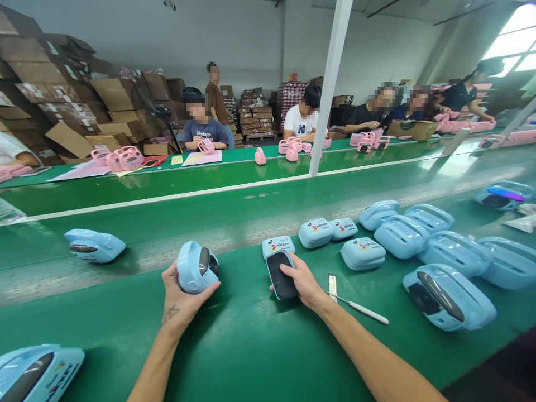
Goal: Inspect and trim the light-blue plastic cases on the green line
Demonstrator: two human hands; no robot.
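My left hand (186, 301) is wrapped round a light blue handled speaker (191, 271) with a dark glossy panel, tilted on its side just above the green bench. In my right hand (304, 282) is a flat dark rounded-rectangular panel (281, 273) with a pale blue rim, its black face towards me. Right behind that panel lies a light blue printed cover (277, 244). To the right of my right hand are a white-handled thin metal tool (368, 312) and a small pale strip (332, 285). The two held parts are apart from each other.
More printed covers (363, 253) and several blue speaker housings (450, 296) stand on the right. One speaker (94, 245) sits on the belt at left, another (39, 374) at lower left. Across the line, co-workers (205, 125) handle pink speakers (129, 158) near a white post (329, 89).
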